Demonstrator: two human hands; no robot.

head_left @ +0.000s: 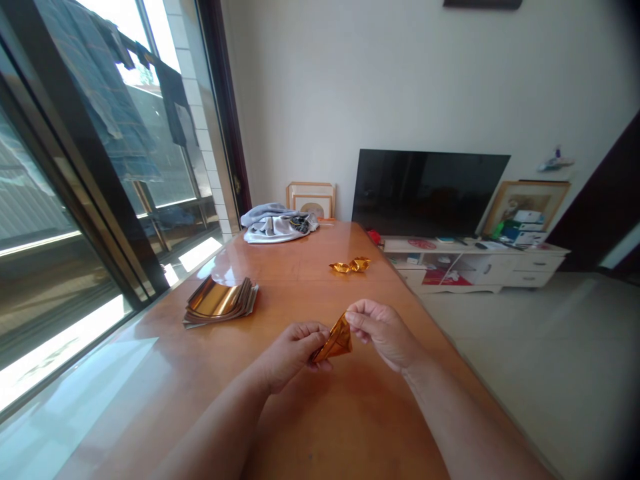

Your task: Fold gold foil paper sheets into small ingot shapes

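Note:
Between my two hands, above the table, is a piece of folded gold foil paper (338, 341), shiny and roughly triangular. My left hand (301, 350) pinches its left, lower side, thumb on top and fingers beneath. At its upper right corner, the thumb and fingertips of my right hand (383, 330) are closed on the edge. Farther back on the table lie a few finished folded gold foil pieces (351, 266), shaped like small ingots. To the left sits a curled stack of gold foil sheets (221, 300).
The wooden table (295, 427) runs away from me, with bundled grey cloth (278, 225) at its far end. A glass sliding door (100, 167) stands on the left. A television (425, 193) on a white cabinet (515, 270) is beyond the table's right edge.

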